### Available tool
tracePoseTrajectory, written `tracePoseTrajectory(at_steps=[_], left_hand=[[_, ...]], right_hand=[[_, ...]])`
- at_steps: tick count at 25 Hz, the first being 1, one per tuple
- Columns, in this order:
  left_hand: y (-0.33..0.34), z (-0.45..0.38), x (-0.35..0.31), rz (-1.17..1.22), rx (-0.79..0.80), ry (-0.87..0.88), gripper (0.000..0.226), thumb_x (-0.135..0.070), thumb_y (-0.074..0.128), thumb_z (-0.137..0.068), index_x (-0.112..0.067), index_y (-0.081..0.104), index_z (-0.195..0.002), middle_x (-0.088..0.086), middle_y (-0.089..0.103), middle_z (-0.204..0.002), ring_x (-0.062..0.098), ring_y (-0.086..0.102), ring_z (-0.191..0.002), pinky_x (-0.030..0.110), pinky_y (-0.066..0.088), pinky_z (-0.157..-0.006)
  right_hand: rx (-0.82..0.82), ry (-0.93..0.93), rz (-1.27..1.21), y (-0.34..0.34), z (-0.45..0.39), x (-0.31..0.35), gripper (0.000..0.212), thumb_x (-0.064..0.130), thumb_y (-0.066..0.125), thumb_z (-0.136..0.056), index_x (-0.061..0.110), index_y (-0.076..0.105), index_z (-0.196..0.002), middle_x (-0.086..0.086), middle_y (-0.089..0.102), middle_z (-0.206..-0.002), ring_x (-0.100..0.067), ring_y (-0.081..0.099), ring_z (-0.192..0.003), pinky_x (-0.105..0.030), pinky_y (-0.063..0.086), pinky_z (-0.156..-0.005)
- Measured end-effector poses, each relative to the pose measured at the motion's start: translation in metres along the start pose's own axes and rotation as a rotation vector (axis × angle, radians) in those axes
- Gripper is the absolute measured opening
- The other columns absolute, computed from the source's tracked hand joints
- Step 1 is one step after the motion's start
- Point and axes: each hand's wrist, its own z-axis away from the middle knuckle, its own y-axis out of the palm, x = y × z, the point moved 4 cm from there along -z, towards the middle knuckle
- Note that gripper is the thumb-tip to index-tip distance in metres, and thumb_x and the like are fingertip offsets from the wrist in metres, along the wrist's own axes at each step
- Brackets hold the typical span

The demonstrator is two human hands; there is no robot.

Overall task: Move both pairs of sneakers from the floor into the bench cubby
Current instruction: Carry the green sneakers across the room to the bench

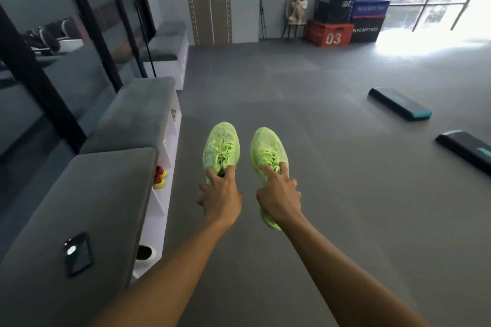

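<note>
I hold a pair of neon green sneakers in front of me above the grey floor, toes pointing away. My left hand [221, 195] grips the left green sneaker [221, 146] at its opening. My right hand [277, 194] grips the right green sneaker [268, 148] at its collar, and its heel shows below my wrist. The bench [111, 194] with grey cushions runs along the left, and its white cubbies [162, 194] face the floor. One cubby holds red and yellow sneakers [160, 177]; a lower one holds a black and white shoe [145, 253].
A black phone [77, 253] lies on the near bench cushion. Two dark step platforms [400, 107] [465, 146] lie on the floor at right. Stacked plyo boxes [345, 21] and a seated person [299, 5] are at the far wall. Glass panels line the left.
</note>
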Motion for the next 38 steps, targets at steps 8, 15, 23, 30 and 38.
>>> tracePoseTrajectory(at_steps=[8,15,23,30,38], left_hand=[[-0.011,-0.218,0.015,0.013,-0.018,-0.026,0.057,-0.02,0.057,-0.091,-0.039,0.036,-0.139,0.013,0.031,-0.131,0.044,0.048,-0.106,0.055,0.046,-0.079],[0.013,-0.441,-0.011,0.015,-0.053,-0.065,0.058,-0.021,0.058,-0.091,-0.038,0.035,-0.142,0.013,0.028,-0.136,0.042,0.046,-0.109,0.054,0.045,-0.083],[0.02,-0.696,0.006,0.008,-0.096,-0.16,0.058,-0.017,0.058,-0.091,-0.037,0.033,-0.139,0.013,0.029,-0.132,0.04,0.046,-0.102,0.051,0.047,-0.079],[0.016,-0.955,0.016,0.0,-0.057,-0.061,0.058,-0.02,0.057,-0.092,-0.038,0.034,-0.143,0.013,0.027,-0.135,0.043,0.045,-0.11,0.052,0.043,-0.083],[0.052,-1.219,-0.006,-0.032,-0.054,0.001,0.057,-0.027,0.059,-0.093,-0.038,0.035,-0.145,0.014,0.029,-0.136,0.043,0.045,-0.112,0.05,0.045,-0.086]], right_hand=[[0.001,-0.053,0.007,0.022,-0.208,0.098,0.072,0.014,0.052,-0.085,0.045,0.035,-0.148,-0.006,0.012,-0.165,-0.048,0.037,-0.131,-0.061,0.04,-0.1],[0.017,-0.124,0.022,0.036,-0.437,0.145,0.072,0.012,0.05,-0.087,0.044,0.033,-0.149,-0.005,0.01,-0.166,-0.046,0.036,-0.131,-0.059,0.04,-0.098],[0.068,-0.18,0.072,0.066,-0.685,0.234,0.073,0.009,0.049,-0.087,0.044,0.033,-0.15,-0.002,0.009,-0.166,-0.044,0.036,-0.132,-0.057,0.039,-0.1],[0.023,-0.13,-0.026,0.095,-0.905,0.334,0.073,0.01,0.05,-0.087,0.042,0.032,-0.15,-0.001,0.008,-0.166,-0.045,0.034,-0.134,-0.058,0.039,-0.101],[-0.036,-0.099,-0.066,0.109,-1.159,0.389,0.07,0.012,0.052,-0.087,0.041,0.033,-0.148,-0.005,0.01,-0.166,-0.046,0.036,-0.131,-0.059,0.04,-0.1]])
